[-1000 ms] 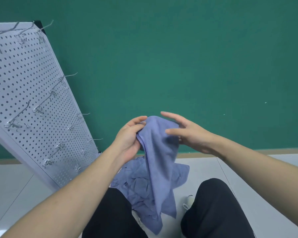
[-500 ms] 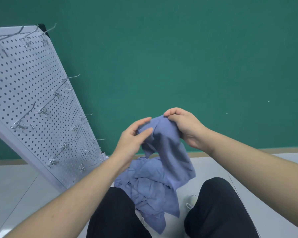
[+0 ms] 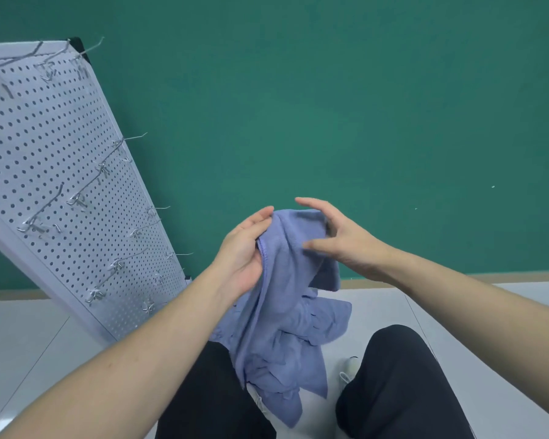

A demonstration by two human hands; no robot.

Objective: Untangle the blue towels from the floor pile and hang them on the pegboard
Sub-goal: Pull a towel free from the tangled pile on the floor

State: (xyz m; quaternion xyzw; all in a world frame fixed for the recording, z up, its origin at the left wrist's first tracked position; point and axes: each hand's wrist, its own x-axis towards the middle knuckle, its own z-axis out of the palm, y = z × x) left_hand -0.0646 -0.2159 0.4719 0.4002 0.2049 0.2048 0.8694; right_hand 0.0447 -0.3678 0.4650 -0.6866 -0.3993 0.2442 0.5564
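Far left, the pegboard (image 3: 45,172) leans back vs the green wall (image 3: 330,90), its face tilted toward me w/ rows of wire hooks (image 3: 130,139) sticking out to the right; every hook I can see is bare, so nothing's hung yet. Next over, my left hand (image 3: 241,251) is up at chest height, fingers (image 3: 260,217) curled round the hemmed edge of the towel (image 3: 286,280) and pinching it, thumb side toward me. The towel hangs between both hands, its top bunched across from left grip to right, long axis running straight down btwn my knees, the lower end trailing over the pile (image 3: 324,318) on the floor (image 3: 29,327); can't tell if it's fully free of the pile or snagged in it. On the other side my right hand (image 3: 346,242) is spread, fingers loose and mostly straight, thumb touching the top fold but not clamped on it, so the left hand alone carries the cloth. What the next move turns on, I reckon: the board is off to the left and a bit above, the left hand is nearer it, and the nearest hooks point rightward at the towel. So the hem should go left and up, w/ the right hand taking a second spot along the top edge to spread it, else it'll go on bunched. Risk: dragging a tangled neighbour up w/ it.
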